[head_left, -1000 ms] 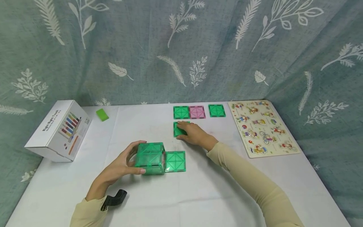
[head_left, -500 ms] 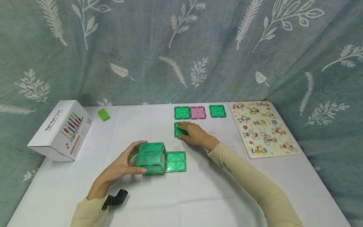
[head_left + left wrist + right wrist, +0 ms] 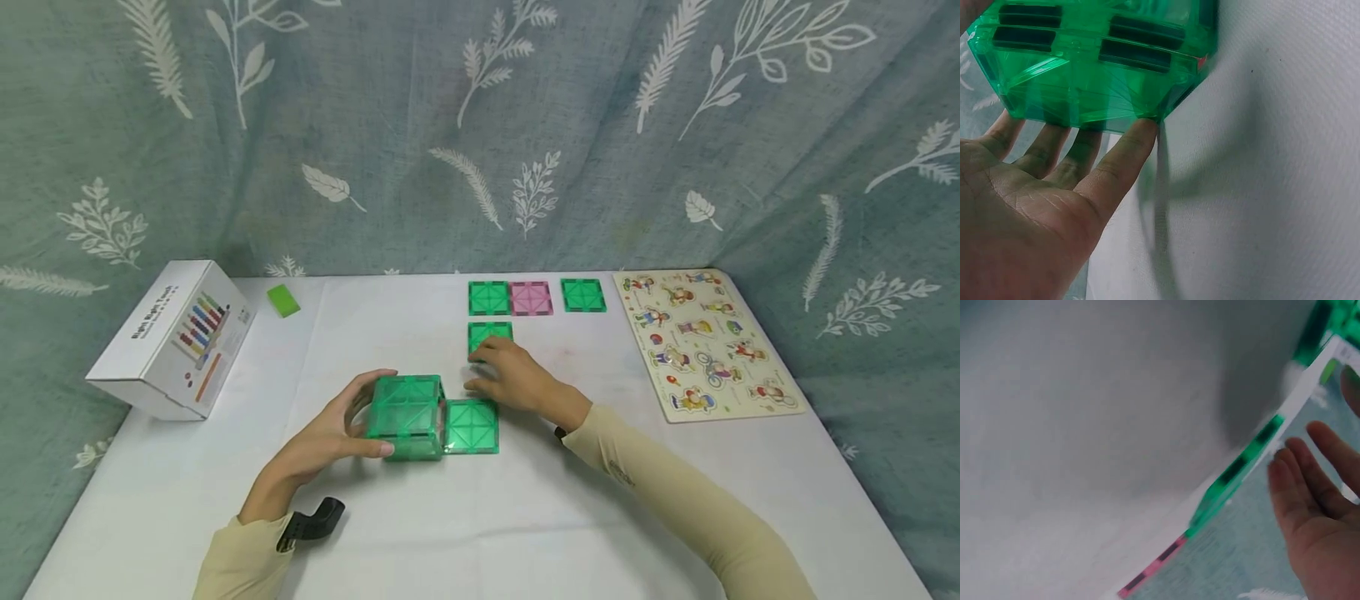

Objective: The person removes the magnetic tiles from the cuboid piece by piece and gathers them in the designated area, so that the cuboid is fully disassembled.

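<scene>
A box of clear green magnetic tiles [image 3: 406,408] stands on the table in the head view. My left hand [image 3: 321,442] holds it from the left, thumb at the front and fingers round the back; the left wrist view shows those fingertips at the box's lower edge [image 3: 1079,94]. A flat green tile [image 3: 471,427] lies against the box's right side. My right hand [image 3: 519,379] is over the table just in front of another green tile [image 3: 490,332], partly covering it. In the right wrist view its fingers [image 3: 1285,494] are loosely bent with nothing between them.
At the back lie a green tile [image 3: 488,298], a pink tile [image 3: 531,298] beside it and a third tile, green [image 3: 583,296]. A wooden picture puzzle [image 3: 708,346] lies right. A white box [image 3: 172,342] and a small lime-green piece [image 3: 283,301] are left.
My right hand has come off the middle green tile and drawn back toward the box, leaving the tile in place. The left hand keeps its hold. The head view has shifted slightly.
</scene>
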A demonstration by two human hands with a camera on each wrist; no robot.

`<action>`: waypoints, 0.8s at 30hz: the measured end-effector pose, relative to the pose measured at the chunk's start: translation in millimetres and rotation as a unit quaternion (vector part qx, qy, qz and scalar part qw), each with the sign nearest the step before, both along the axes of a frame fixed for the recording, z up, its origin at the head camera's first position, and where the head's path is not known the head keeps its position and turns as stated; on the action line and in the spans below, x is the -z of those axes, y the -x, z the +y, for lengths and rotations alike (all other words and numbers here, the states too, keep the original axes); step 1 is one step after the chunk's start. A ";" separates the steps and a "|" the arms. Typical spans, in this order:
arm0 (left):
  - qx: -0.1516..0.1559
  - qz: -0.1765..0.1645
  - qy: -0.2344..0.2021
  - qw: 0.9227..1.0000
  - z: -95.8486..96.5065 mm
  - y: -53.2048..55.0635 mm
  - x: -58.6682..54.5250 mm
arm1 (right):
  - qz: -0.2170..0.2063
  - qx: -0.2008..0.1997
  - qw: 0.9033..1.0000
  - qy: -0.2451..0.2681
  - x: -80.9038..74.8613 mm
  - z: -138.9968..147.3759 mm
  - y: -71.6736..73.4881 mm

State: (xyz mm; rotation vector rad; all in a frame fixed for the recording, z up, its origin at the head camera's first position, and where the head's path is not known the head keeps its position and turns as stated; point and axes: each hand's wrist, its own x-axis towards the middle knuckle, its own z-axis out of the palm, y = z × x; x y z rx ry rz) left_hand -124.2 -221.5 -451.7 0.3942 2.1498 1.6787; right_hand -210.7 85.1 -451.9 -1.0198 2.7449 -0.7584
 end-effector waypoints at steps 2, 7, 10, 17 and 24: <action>0.000 0.002 -0.001 1.000 0.4 0.4 0.4 | -0.015 0.001 1.000 -0.013 -3.3 -2.7 -7.2; 0.000 0.002 -0.001 1.000 0.5 0.4 1.1 | -0.055 0.013 0.997 -0.059 -8.7 -9.5 -22.6; 0.001 0.003 -0.001 1.000 0.8 0.5 0.9 | -0.063 0.018 0.995 -0.070 -10.6 -11.8 -29.0; -0.001 0.003 -0.001 1.000 1.3 1.0 1.5 | -0.047 0.007 0.995 -0.088 -12.6 -16.9 -40.3; 0.002 0.004 0.002 1.000 0.7 1.2 2.9 | -0.018 0.008 0.995 -0.099 -10.1 -23.9 -46.4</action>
